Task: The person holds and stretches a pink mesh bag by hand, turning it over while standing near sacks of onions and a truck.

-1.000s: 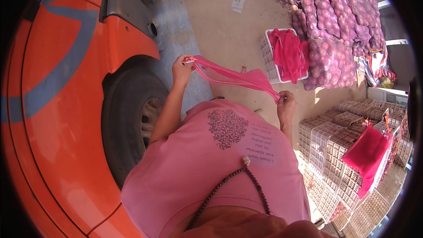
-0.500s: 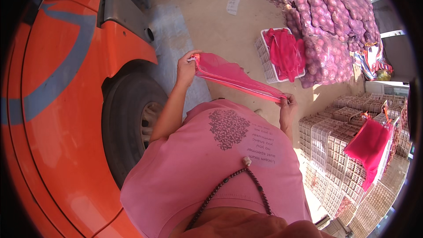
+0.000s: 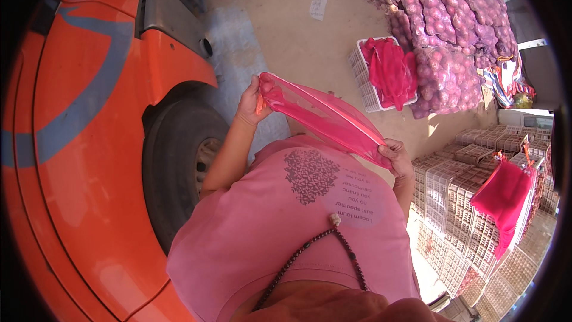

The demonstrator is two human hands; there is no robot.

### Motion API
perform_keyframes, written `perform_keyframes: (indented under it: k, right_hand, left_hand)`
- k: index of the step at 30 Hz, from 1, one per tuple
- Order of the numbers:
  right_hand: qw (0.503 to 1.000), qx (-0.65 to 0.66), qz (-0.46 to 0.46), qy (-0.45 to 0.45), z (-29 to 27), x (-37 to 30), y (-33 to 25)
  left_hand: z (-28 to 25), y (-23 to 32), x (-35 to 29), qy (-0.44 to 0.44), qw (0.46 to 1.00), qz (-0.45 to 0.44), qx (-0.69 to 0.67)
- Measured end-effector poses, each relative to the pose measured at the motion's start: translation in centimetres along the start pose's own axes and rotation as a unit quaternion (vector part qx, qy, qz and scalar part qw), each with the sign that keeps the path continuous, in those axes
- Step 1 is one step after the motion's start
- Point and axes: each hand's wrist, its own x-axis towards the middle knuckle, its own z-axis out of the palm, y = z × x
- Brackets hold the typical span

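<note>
A pinkish-red mesh bag (image 3: 325, 110) is stretched between my two hands in front of my chest. My left hand (image 3: 252, 105) grips one end, where the mesh bunches and a bit of orange shows under the fingers. At the other end, my right hand (image 3: 397, 157) pinches the edge between thumb and fingers. The bag slants down from left to right, and its sheer side lets the ground show through. Beyond my right hand, a white plastic basket (image 3: 364, 77) holds a heap of similar red mesh bags (image 3: 390, 74).
An orange truck (image 3: 89, 161) with a large tyre (image 3: 182, 161) stands close on my left. Filled onion sacks (image 3: 447, 77) are piled at the far right. Stacked pale plastic crates (image 3: 444, 197) rise at the right, with red mesh (image 3: 506, 194) draped over them. A blue sheet (image 3: 235, 42) lies on the ground.
The bag has opened wider and hangs differently, with more of its sheer side showing. My right hand has shifted slightly down and turned; my left has moved slightly down.
</note>
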Motion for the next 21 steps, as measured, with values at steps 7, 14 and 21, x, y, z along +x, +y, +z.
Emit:
perform_keyframes:
  k: [7,14,21]
  right_hand:
    - [0.927,0.322,-0.185,-0.048,1.6,0.1,-2.8]
    - [0.886,0.4,-0.232,0.016,1.4,0.3,-4.6]
    - [0.901,0.388,-0.178,0.077,-0.2,0.2,-2.6]
  left_hand:
    - [0.7,0.9,-0.5,0.133,0.94,-0.117,0.29]
    - [4.2,-4.4,-0.3,0.012,0.635,-0.201,0.746]
    - [1.0,-4.2,0.1,0.076,0.487,-0.189,0.849]
